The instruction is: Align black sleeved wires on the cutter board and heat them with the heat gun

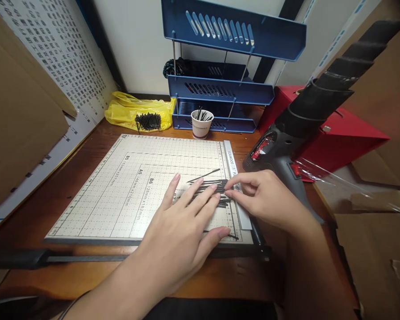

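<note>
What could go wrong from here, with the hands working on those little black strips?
The left hand lies spread over the black strips while the right hand's fingers are at their ends, so a small nudge could knock the bunch out of line. One loose strip already lies askew beside them and might get mixed in crooked. The paper cup holding more strips stands just past the gridded board; a stray reach might tip it.

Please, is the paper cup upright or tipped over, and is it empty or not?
Upright and not empty: the cup stands with its rim up, and thin black pieces stick out of it.
</note>
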